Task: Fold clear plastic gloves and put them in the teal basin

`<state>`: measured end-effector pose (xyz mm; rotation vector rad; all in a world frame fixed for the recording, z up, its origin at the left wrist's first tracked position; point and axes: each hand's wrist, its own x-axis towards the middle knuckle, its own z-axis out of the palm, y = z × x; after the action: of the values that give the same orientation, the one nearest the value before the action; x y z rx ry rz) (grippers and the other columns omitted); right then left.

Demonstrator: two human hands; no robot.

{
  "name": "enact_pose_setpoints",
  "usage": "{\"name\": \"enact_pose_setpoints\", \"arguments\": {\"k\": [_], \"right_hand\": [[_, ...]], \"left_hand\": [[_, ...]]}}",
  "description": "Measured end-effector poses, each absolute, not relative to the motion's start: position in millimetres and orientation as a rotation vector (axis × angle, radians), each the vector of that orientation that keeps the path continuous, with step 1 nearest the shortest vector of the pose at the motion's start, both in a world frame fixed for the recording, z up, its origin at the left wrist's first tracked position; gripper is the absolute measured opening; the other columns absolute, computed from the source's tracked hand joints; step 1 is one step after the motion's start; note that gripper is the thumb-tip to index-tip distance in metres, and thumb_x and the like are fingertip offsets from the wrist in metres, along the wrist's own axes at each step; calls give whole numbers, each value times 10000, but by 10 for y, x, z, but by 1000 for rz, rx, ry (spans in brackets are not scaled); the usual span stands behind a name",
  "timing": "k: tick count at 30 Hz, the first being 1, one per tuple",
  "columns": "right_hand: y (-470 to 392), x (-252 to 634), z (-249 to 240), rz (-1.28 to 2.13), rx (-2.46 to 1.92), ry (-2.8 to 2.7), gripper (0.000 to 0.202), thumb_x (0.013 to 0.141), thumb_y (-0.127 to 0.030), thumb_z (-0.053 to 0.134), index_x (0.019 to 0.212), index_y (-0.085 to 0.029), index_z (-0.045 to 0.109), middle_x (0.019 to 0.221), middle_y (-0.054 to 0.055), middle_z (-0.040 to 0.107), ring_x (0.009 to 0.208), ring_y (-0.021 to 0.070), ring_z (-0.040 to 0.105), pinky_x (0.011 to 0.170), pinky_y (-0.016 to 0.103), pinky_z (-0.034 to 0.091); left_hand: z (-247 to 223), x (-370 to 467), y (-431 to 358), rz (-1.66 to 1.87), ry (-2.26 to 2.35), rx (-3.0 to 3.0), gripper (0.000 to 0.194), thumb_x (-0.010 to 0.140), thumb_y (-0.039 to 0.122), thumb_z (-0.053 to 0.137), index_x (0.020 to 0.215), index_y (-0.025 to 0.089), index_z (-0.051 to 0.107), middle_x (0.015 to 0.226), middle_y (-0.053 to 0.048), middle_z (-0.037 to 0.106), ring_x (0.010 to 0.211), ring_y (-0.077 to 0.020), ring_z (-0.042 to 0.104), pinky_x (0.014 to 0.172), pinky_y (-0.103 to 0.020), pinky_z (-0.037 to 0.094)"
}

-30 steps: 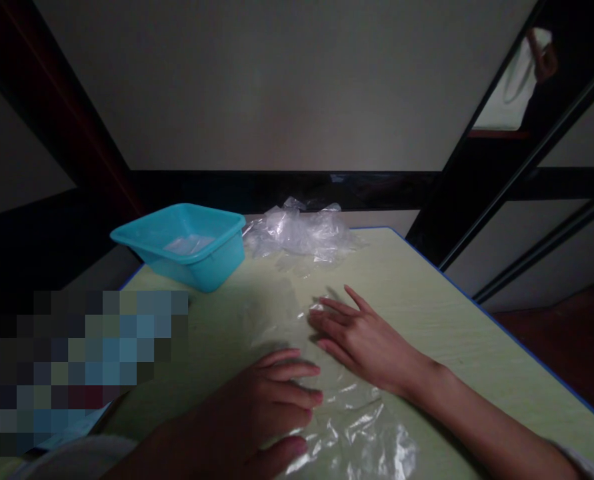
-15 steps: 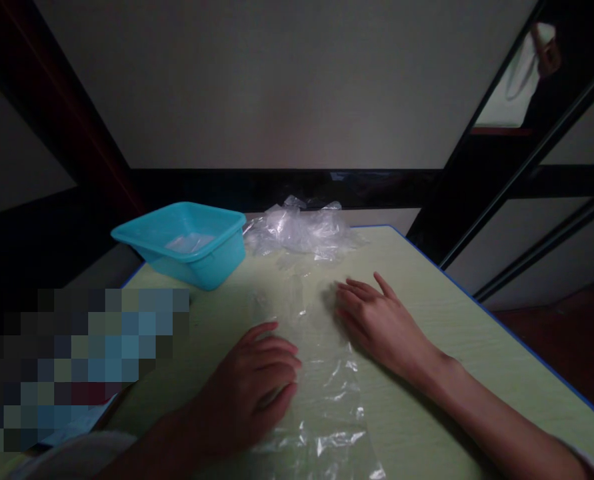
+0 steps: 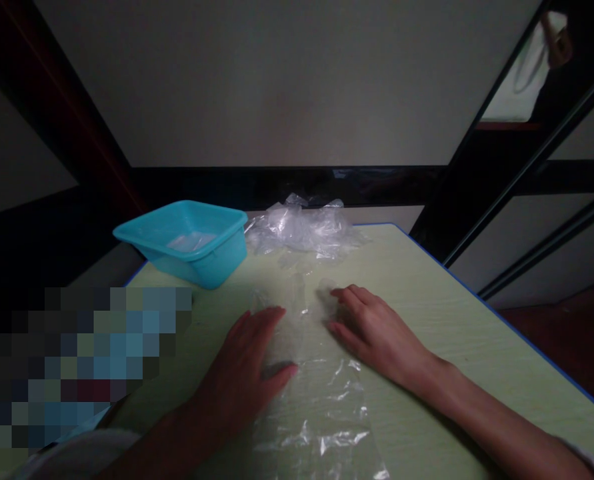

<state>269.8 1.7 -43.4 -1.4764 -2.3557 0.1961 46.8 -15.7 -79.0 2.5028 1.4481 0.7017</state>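
Observation:
A clear plastic bag [image 3: 321, 400] lies spread flat on the table, running from the front edge of the view toward the back. My left hand [image 3: 247, 360] rests over its left side, thumb and fingers apart. At the bag's upper right edge is my right hand [image 3: 369, 323], its thumb and fingers parted and the fingertips by the plastic. I see nothing gripped in either hand. Beyond the bag's far end sits a crumpled heap of clear plastic bags [image 3: 304, 230].
A turquoise plastic basin [image 3: 207, 270] stands at the back left with some pale, clear plastic inside. The pale green table [image 3: 477, 380] has a blue edge. A blurred-out patch [image 3: 101, 353] covers the left side. Behind the table rises a grey panel [image 3: 287, 87].
My left hand has shifted slightly up and left, its thumb now spread from the fingers. My right hand has turned a little inward, its thumb showing apart. The bag stays in place.

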Motion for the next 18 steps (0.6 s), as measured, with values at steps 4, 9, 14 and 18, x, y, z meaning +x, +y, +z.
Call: {"name": "enact_pose_setpoints", "arguments": {"k": [4, 9, 14, 18], "right_hand": [[27, 2714, -426, 385, -1573, -2266, 332, 825, -221, 512, 1129, -87, 507, 835, 103, 617, 706, 201, 571, 636, 338, 452], [34, 2691, -472, 674, -1421, -2204, 331, 791, -166, 506, 1118, -128, 474, 683, 3, 561, 577, 137, 511, 528, 255, 385], [34, 2639, -503, 906, -1276, -2029, 238, 753, -109, 487, 984, -166, 494, 637, -42, 469, 553, 105, 447, 484, 217, 340], [40, 2610, -512, 1161, -1170, -1763, 227, 718, -120, 515, 937, -170, 481, 680, -47, 419, 576, 96, 449, 513, 220, 376]], "left_hand": [[-786, 466, -135, 680, 1464, 2439, 501, 738, 229, 584, 1222, 177, 464, 1236, -120, 570, 1157, -308, 513, 983, -508, 402], [-789, 474, -124, 766, 1375, 2393, 432, 735, 191, 579, 1163, 205, 516, 1189, -84, 603, 1103, -268, 550, 978, -482, 409], [-753, 508, -131, 868, 1344, 2239, 369, 705, 123, 553, 1060, 223, 571, 1042, -38, 666, 1000, -225, 596, 923, -427, 451], [-686, 537, -121, 976, 1364, 2113, 287, 675, 127, 547, 944, 201, 613, 849, -14, 680, 808, -184, 634, 773, -328, 508]]}}
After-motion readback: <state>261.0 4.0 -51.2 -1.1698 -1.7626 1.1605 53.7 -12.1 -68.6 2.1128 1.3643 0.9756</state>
